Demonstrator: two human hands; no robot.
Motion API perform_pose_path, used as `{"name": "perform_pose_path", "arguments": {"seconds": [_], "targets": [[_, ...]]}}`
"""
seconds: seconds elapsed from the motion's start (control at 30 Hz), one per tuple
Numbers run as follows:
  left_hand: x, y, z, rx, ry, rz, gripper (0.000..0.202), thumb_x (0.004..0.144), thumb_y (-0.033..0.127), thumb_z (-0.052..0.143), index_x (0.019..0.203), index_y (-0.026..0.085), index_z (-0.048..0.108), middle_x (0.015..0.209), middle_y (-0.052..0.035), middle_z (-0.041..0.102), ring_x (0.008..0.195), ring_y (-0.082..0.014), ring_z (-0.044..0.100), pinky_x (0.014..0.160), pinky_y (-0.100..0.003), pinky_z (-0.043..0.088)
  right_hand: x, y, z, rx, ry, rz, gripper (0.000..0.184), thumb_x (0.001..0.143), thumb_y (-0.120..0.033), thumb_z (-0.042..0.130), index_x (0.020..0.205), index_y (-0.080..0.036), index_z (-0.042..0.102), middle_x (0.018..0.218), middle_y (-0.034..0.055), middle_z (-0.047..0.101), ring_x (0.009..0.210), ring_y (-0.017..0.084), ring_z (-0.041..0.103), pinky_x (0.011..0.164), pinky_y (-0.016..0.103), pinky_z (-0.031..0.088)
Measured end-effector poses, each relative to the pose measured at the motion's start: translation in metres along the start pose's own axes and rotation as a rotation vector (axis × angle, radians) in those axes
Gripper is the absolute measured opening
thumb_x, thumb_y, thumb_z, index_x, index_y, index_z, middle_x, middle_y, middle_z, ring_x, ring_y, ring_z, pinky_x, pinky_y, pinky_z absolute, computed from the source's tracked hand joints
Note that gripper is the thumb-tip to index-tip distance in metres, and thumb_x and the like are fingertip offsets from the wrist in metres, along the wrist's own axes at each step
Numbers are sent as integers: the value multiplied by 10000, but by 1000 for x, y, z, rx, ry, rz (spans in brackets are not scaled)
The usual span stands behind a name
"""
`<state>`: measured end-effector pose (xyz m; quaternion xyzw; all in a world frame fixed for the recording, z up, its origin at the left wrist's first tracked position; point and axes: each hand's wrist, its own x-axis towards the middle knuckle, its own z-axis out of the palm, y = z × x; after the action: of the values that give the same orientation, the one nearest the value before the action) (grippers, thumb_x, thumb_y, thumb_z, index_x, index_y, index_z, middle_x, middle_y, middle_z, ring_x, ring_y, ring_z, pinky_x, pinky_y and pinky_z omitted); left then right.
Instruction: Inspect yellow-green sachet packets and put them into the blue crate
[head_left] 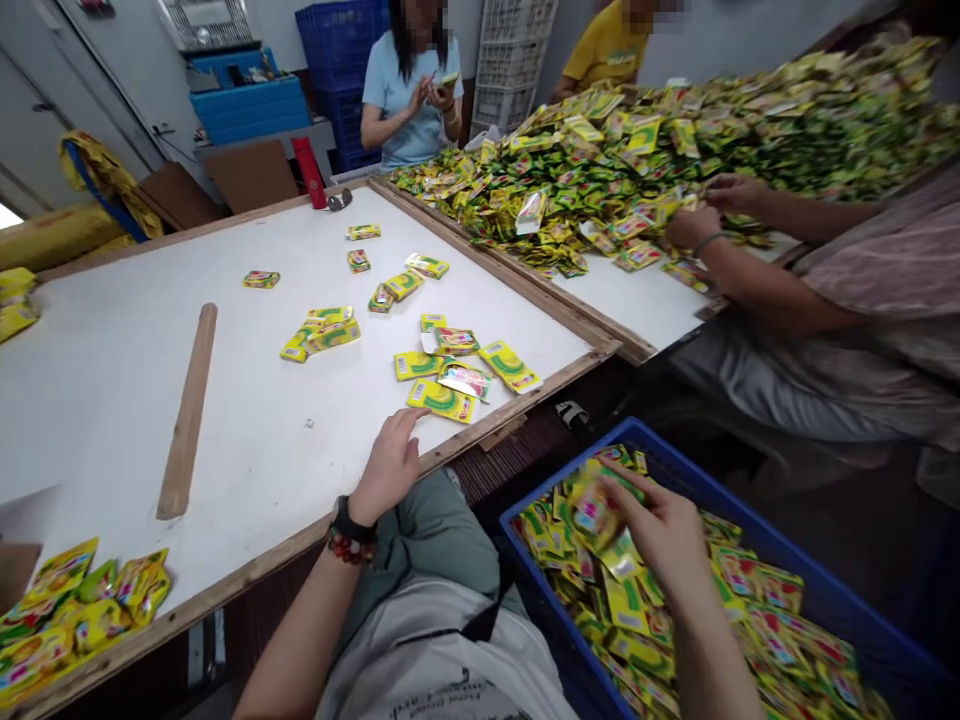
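Note:
My left hand (390, 452) rests at the wooden edge of the white table, its fingers loosely stretched and holding nothing. Its fingertips come close to a yellow-green small box (441, 400) in a loose cluster of similar small boxes. Over a blue crate (637, 430) full of small yellow packs, my right hand (667, 530) pinches a yellow pack (595, 508), which is blurred by motion. A white box with a pink and green print (465, 379) lies on top of the cluster. Farther back on the table are more small boxes (330, 328).
A wooden strip (187, 410) lies on the table, and yellow pouches (82, 610) sit at its near left corner. A red bottle (309, 172) and sunglasses (340, 200) stand at the back. Right of the divider rises a large heap of packs (675, 140); a co-worker's hands (701, 220) handle some there.

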<state>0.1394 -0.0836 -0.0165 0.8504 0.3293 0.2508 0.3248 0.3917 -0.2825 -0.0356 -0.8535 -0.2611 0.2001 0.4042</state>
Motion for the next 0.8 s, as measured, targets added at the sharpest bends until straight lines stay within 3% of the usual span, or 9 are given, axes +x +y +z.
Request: {"name": "perform_pose_path", "arguments": {"seconds": [0.1, 0.17, 0.27, 0.37, 0.53, 0.6, 0.67, 0.73, 0.8], "targets": [[42, 7, 18, 290, -149, 105, 622, 712, -56, 422, 1291, 165, 466, 1343, -132, 506, 1235, -277, 439, 1013, -459, 404, 3, 32, -30, -575, 103, -124, 501, 822, -470, 518, 1109, -116, 724, 863, 199, 740, 733, 400, 700, 614, 509, 538], [68, 9, 26, 449, -261, 126, 632, 675, -56, 481, 1264, 170, 487, 1340, -144, 503, 1216, -316, 444, 969, -480, 417, 3, 37, -19, -634, 56, -237, 480, 853, -446, 485, 1128, -124, 711, 975, 213, 731, 792, 405, 706, 635, 523, 554], [88, 3, 26, 549, -341, 131, 526, 694, 24, 560, 1195, 181, 528, 1245, -151, 552, 1130, -334, 490, 921, -497, 422, -2, 19, 28, -409, -91, -476, 388, 878, -394, 499, 1114, -167, 708, 1058, 160, 727, 918, 342, 708, 746, 488, 584], [88, -5, 13, 550, -351, 131, 439, 712, 113, 594, 1143, 181, 545, 1162, -144, 580, 1080, -316, 514, 911, -461, 425, -9, -18, 76, -143, -172, -657, 334, 904, -313, 501, 1153, -188, 684, 1142, 128, 703, 1071, 283, 662, 931, 481, 530], [59, -6, -25, 508, -386, 118, 263, 726, 97, 510, 960, 194, 580, 871, -49, 651, 834, -223, 608, 780, -332, 463, -2, -76, 112, 116, -110, -779, 398, 918, -232, 457, 1290, -184, 591, 1351, 145, 567, 1242, 266, 545, 1029, 488, 453], [39, -1, -34, 367, -345, 92, 317, 723, 93, 489, 1010, 208, 557, 810, -7, 646, 749, -187, 612, 715, -288, 470, 1, -95, 115, 222, -195, -810, 400, 909, -253, 492, 1292, -188, 589, 1330, 133, 588, 1210, 262, 571, 1011, 460, 474], [15, 4, -32, 179, -202, 47, 433, 717, 98, 493, 1134, 211, 500, 883, -7, 653, 766, -174, 622, 716, -280, 489, -1, -113, 117, 339, -250, -767, 328, 904, -286, 523, 1187, -194, 662, 1146, 108, 704, 1008, 240, 680, 885, 392, 557], [-9, 7, -20, 71, 6, -5, 585, 718, 162, 569, 1276, 199, 396, 1095, -65, 635, 933, -208, 633, 818, -328, 512, -7, -127, 120, 417, -244, -672, 257, 897, -310, 542, 1037, -191, 721, 878, 70, 755, 715, 194, 704, 674, 309, 589], [-29, 8, 0, 48, 203, -82, 762, 716, 275, 663, 1370, 176, 286, 1302, -145, 535, 1128, -272, 581, 923, -402, 496, -15, -136, 124, 437, -235, -626, 225, 874, -320, 573, 948, -183, 737, 724, 41, 728, 569, 162, 654, 563, 272, 561]]}}
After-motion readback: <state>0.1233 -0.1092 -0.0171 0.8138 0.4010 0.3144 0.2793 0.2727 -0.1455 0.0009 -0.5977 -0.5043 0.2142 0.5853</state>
